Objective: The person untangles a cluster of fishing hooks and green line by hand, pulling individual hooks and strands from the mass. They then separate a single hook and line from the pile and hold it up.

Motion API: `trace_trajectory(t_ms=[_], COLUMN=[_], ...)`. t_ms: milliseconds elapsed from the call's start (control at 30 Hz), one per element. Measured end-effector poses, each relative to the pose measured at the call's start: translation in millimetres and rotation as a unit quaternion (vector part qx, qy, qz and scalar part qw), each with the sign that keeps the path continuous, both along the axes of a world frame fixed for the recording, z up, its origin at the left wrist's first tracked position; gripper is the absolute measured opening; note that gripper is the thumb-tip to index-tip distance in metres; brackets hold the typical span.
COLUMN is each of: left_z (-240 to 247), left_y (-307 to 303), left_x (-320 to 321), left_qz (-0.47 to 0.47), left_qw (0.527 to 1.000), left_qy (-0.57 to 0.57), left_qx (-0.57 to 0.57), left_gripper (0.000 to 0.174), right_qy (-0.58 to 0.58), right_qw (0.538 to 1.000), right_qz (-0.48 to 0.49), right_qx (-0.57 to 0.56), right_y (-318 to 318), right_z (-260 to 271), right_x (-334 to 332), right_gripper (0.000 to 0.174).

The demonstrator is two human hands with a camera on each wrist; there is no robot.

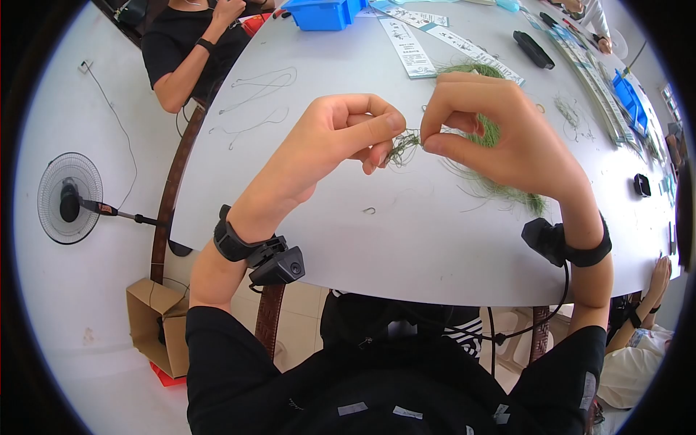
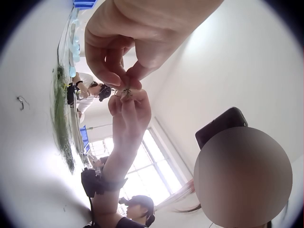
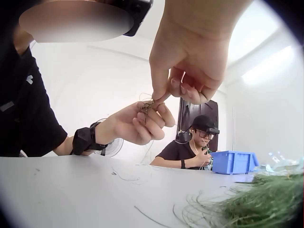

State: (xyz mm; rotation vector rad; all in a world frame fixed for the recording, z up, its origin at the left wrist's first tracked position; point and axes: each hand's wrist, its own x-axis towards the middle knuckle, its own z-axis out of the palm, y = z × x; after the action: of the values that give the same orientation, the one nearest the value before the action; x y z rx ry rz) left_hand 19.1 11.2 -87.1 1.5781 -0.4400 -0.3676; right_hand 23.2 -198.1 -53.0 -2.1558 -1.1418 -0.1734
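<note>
A small tangle of green line (image 1: 403, 149) is held above the table between both hands. My left hand (image 1: 346, 138) pinches it from the left with thumb and fingers. From the right, my right hand (image 1: 482, 123) pinches its edge between thumb and index finger, the fingertips of both hands close together. In the right wrist view the tangle (image 3: 146, 107) lies against the left hand's fingers (image 3: 142, 124), with thin loops sticking out. A large bundle of green strands (image 1: 507, 190) lies on the table behind and below the right hand. A small hook-like piece (image 1: 370, 211) lies nearer the front edge.
Loose looped lines (image 1: 257, 90) lie at the left of the table (image 1: 304, 246). Printed cards (image 1: 407, 49), a blue bin (image 1: 319, 14) and a black case (image 1: 533, 49) are at the back. Another person (image 1: 190, 54) sits across at the left.
</note>
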Motion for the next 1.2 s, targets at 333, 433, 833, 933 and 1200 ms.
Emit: trace_trajectory(t_ms=[333,433,833,933,1200], left_z=[-0.1,1.7,2.0,-0.1,-1.4], left_y=[6.2,4.1,1.6,-1.2,1.2], left_x=[2.6,-0.2,-2.5,-2.9,-0.6], left_qz=[-0.027,-0.008,-0.01,-0.003,0.038], left_qw=[0.999,0.996,0.991,0.987,0.985], left_qy=[-0.001,-0.032,-0.08,-0.136,-0.167], left_qx=[-0.041,-0.079,-0.107,-0.084,-0.025], left_gripper=[0.021,0.018,0.043,0.044,0.012], right_qy=[0.005,0.023,0.134,0.165,0.218], right_qw=[1.0,0.999,0.982,0.975,0.965], right_qz=[-0.005,-0.018,-0.039,-0.045,-0.042], right_qx=[0.022,0.038,0.127,0.139,0.141], right_y=[0.0,-0.6,2.2,2.1,1.3], right_z=[0.8,0.3,-9.9,-8.1,-4.1], right_x=[0.4,1.1,4.8,4.6,3.5], right_gripper=[0.006,0.006,0.014,0.017,0.021])
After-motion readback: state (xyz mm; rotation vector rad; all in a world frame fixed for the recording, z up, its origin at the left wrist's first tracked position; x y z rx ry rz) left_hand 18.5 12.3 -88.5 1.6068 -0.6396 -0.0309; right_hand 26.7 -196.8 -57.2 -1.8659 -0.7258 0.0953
